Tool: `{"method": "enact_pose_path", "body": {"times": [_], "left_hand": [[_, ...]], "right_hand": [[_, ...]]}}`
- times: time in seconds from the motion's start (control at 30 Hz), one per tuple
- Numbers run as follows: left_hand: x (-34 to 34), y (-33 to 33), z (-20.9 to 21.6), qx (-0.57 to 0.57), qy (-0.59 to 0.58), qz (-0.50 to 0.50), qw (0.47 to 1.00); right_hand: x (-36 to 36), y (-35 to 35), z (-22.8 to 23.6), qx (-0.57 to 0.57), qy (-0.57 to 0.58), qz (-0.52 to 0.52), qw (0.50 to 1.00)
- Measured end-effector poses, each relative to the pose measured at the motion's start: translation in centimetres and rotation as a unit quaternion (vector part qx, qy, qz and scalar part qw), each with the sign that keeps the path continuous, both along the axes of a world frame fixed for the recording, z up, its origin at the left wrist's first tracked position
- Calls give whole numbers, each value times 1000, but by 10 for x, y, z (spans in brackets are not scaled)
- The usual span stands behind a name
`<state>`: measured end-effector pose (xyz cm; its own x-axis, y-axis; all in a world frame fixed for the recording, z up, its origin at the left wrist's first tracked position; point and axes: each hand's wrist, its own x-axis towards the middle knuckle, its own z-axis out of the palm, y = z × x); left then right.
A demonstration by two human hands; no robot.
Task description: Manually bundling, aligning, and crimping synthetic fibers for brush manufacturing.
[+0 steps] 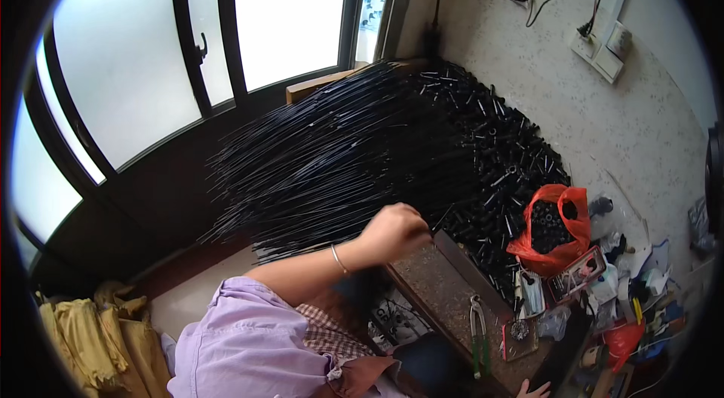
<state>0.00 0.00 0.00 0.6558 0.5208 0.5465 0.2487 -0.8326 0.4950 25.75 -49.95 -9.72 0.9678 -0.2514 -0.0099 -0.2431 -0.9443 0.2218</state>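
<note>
My left hand point(398, 231), a bangle on its wrist, is held closed over the near end of the wooden bench point(445, 285). Its fingers curl away from view, so anything inside them is hidden. Just beyond it spreads a large bundle of long, thin dark rods point(317, 157). At the lower edge, only part of my right hand point(534, 390) shows, its fingers apart beside a long black object point(567, 349). Between the two hands, pliers with green handles point(477, 338) lie on the bench, near a small flat box point(520, 341) with a round metallic thing on it.
Short black tubular pieces point(483, 134) are heaped against the wall. An orange-red plastic bag point(554, 247) holds black round parts. Clutter crowds the right, including a shallow box point(577, 274). Yellowish cloth point(87, 341) lies at lower left. A dark-framed window point(204, 44) stands behind; sockets point(599, 55) are on the wall.
</note>
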Motion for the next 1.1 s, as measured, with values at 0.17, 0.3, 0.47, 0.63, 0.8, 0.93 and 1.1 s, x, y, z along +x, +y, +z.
{"method": "enact_pose_path", "body": {"times": [0.17,0.3,0.47,0.63,0.8,0.93,1.1], "left_hand": [[-37,76,-34,175,182,349,902],[-56,113,-43,120,129,442,879],[-72,158,-32,44,162,454,875],[-78,163,-19,13,165,447,879],[-76,170,-14,65,221,393,890],[-75,173,8,58,119,380,915],[-72,183,3,29,180,310,933]], "right_hand": [[24,-49,-34,-27,17,97,995],[18,-52,-43,-37,23,101,994],[-33,21,-17,-65,-66,177,980],[-99,140,30,49,-143,397,905],[-142,233,22,149,-62,638,753],[-140,247,24,172,-49,659,731],[-124,245,38,232,-24,640,732]]}}
